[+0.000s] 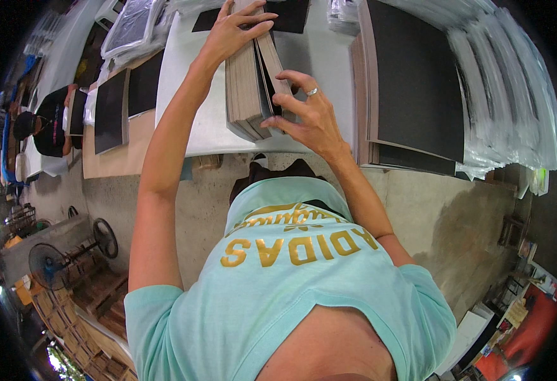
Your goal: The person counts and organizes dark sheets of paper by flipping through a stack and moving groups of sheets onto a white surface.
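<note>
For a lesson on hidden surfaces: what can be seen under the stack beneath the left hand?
The stack is over a pale table, visible on both sides. Black board shows beside the stack's far end. What lies directly beneath, board or bare tabletop, is covered.

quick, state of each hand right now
Left hand: open, fingers spread across the stack of boards.
Right hand: curled at the stack's near right edge; grip cannot be told.

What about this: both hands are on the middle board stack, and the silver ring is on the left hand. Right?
Not quite: the head view shows the silver ring on the right hand, not the left hand. Both hands are on the middle board stack.
</note>
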The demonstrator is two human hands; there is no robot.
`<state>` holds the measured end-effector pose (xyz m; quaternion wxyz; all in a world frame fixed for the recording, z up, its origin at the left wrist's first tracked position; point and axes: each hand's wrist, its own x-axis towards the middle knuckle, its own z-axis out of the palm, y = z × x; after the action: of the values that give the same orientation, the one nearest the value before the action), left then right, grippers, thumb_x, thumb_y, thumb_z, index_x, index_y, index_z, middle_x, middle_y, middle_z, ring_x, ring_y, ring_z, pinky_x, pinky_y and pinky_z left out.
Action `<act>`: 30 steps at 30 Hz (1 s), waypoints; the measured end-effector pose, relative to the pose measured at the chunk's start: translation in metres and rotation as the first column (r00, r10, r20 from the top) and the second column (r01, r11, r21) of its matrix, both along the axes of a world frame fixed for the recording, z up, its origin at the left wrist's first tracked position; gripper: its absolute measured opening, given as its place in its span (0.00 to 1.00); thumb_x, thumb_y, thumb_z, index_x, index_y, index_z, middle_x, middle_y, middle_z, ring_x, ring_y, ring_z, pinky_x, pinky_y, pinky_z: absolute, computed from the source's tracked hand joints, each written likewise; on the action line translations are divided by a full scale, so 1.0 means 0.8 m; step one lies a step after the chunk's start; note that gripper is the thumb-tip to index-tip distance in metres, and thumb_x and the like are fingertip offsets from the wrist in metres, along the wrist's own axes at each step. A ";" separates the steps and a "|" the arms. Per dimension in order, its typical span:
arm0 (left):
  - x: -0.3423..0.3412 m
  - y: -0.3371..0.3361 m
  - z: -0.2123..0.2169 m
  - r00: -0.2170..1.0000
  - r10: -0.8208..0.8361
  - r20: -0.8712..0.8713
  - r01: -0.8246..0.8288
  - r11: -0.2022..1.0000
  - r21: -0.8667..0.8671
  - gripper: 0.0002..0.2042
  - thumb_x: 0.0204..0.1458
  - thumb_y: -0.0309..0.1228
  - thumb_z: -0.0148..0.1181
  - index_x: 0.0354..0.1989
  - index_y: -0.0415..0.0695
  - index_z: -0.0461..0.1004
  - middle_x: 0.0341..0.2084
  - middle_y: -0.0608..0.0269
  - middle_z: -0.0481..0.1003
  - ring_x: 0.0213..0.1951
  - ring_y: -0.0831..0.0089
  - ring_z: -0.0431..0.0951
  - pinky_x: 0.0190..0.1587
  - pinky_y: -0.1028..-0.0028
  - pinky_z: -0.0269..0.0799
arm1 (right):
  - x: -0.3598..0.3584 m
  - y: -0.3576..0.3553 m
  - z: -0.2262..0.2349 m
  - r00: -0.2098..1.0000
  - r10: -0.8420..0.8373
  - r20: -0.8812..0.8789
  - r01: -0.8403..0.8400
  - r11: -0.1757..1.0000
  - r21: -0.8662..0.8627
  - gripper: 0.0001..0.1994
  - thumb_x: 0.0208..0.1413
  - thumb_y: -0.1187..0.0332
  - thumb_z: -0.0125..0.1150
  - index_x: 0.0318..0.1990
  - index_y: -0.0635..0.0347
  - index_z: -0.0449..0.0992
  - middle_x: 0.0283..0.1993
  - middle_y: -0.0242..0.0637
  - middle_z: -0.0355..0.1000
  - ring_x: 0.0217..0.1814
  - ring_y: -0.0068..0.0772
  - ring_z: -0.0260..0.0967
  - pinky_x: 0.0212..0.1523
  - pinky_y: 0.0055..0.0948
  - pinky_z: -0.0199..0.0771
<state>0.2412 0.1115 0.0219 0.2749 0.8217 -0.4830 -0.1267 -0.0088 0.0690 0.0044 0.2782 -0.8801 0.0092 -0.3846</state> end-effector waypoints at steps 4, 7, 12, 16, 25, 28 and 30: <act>0.019 -0.001 -0.019 0.981 -0.079 0.179 0.078 0.997 0.010 0.28 0.57 0.53 0.53 0.61 0.50 0.68 0.61 0.57 0.67 0.62 0.60 0.65 0.63 0.60 0.59 | 0.003 0.003 0.001 1.000 -0.020 -0.008 0.020 1.000 0.009 0.17 0.36 0.63 0.77 0.33 0.55 0.76 0.56 0.36 0.66 0.53 0.40 0.68 0.47 0.35 0.76; 0.002 -0.005 -0.003 0.997 0.014 0.075 -0.020 0.997 0.075 0.28 0.57 0.53 0.53 0.61 0.50 0.68 0.61 0.57 0.67 0.62 0.59 0.65 0.63 0.60 0.59 | 0.002 0.002 -0.005 0.999 -0.032 -0.005 0.032 0.999 0.021 0.16 0.37 0.63 0.76 0.34 0.54 0.77 0.56 0.36 0.66 0.52 0.39 0.69 0.47 0.34 0.76; -0.031 -0.009 0.037 0.979 0.185 -0.088 -0.166 0.968 0.190 0.28 0.58 0.53 0.52 0.62 0.50 0.67 0.61 0.56 0.67 0.62 0.59 0.65 0.63 0.60 0.59 | 0.002 -0.002 -0.009 0.999 -0.046 0.000 0.046 0.999 0.006 0.15 0.39 0.64 0.76 0.34 0.54 0.77 0.55 0.36 0.67 0.52 0.38 0.68 0.46 0.34 0.76; -0.010 -0.005 0.018 0.999 0.043 -0.022 -0.041 0.994 0.098 0.29 0.57 0.54 0.53 0.62 0.51 0.67 0.61 0.56 0.66 0.62 0.59 0.65 0.63 0.60 0.59 | 0.004 0.002 -0.008 1.000 -0.024 0.012 0.024 0.999 0.046 0.15 0.40 0.61 0.74 0.34 0.53 0.77 0.53 0.35 0.67 0.53 0.40 0.68 0.49 0.37 0.73; -0.036 -0.005 0.049 0.997 0.068 -0.044 -0.061 0.987 0.149 0.29 0.57 0.56 0.51 0.62 0.54 0.67 0.62 0.60 0.66 0.63 0.61 0.64 0.65 0.61 0.58 | 0.002 0.001 -0.009 0.999 -0.031 0.022 0.029 0.997 0.074 0.14 0.40 0.60 0.73 0.34 0.52 0.77 0.51 0.35 0.68 0.51 0.40 0.68 0.48 0.38 0.73; -0.023 -0.004 0.035 0.997 0.058 -0.046 -0.052 0.990 0.128 0.29 0.56 0.57 0.51 0.62 0.54 0.68 0.62 0.61 0.67 0.63 0.62 0.65 0.65 0.61 0.58 | 0.002 0.001 -0.008 1.000 -0.015 0.022 0.013 0.997 0.079 0.14 0.40 0.61 0.73 0.34 0.52 0.77 0.51 0.35 0.68 0.50 0.40 0.68 0.47 0.37 0.73; -0.034 -0.007 0.048 0.990 0.106 -0.091 -0.090 0.982 0.164 0.29 0.56 0.57 0.51 0.62 0.53 0.68 0.61 0.60 0.67 0.62 0.62 0.65 0.65 0.61 0.58 | 0.001 -0.002 -0.010 1.000 -0.017 0.021 0.015 0.996 0.083 0.14 0.40 0.61 0.73 0.35 0.53 0.77 0.51 0.35 0.68 0.49 0.40 0.68 0.47 0.36 0.73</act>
<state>0.2139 0.1058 0.0600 0.2379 0.8565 -0.4159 -0.1920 -0.0078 0.0673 -0.0038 0.3112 -0.8636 0.0292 -0.3955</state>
